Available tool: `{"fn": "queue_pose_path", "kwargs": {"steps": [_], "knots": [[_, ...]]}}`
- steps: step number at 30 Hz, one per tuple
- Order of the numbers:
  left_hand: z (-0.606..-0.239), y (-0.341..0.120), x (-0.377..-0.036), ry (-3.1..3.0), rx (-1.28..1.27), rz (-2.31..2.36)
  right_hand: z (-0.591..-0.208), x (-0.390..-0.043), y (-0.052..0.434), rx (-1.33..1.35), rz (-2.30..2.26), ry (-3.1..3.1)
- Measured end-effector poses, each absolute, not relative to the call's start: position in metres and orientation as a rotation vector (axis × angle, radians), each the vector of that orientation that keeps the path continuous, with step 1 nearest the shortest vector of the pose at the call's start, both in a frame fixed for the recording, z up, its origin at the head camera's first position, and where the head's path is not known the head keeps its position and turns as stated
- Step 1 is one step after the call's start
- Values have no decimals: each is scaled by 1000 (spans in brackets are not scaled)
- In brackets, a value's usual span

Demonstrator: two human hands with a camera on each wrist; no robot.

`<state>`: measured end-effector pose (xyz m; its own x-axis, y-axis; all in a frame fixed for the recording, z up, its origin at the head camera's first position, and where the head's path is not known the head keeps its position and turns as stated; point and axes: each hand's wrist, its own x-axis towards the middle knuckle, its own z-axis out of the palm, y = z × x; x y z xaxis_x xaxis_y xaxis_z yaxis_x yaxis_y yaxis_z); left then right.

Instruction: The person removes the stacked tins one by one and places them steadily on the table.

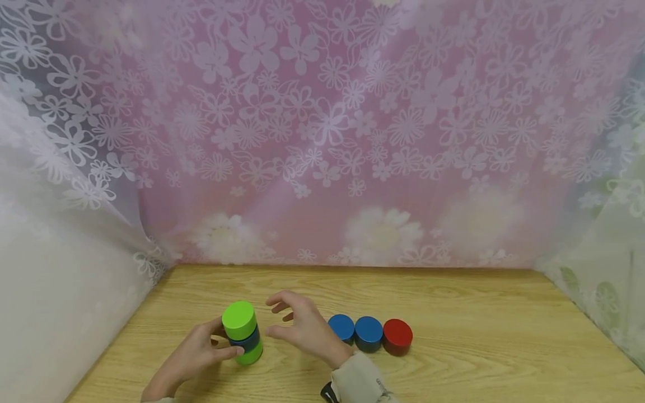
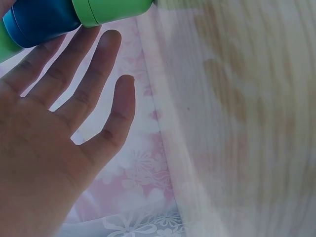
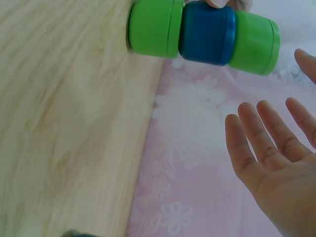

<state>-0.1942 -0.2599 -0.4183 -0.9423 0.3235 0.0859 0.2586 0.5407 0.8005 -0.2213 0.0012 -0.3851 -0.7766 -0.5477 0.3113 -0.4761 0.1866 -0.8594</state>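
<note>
A stack of three round blocks stands on the wooden table in the head view: a green block on top, a dark blue block in the middle and another green block at the bottom. From the left, my left hand pinches the stack around its middle, thumb in front and fingers behind. Its other fingers spread outward in the left wrist view. Just right of the stack is my right hand, held apart from it with fingers loosely bent and nothing in them.
Right of my right hand, a blue block, a second blue block and a red block stand in a row on the table. My right forearm partly covers the first. A flowered curtain hangs at the back and sides.
</note>
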Motion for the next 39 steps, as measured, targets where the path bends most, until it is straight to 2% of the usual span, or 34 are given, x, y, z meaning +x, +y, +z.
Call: {"fn": "queue_pose_path", "kwargs": {"steps": [39], "knots": [[-419,-261,-195,2659,528,1402,-394,-223,-35,-1080,-1663,2419]]}}
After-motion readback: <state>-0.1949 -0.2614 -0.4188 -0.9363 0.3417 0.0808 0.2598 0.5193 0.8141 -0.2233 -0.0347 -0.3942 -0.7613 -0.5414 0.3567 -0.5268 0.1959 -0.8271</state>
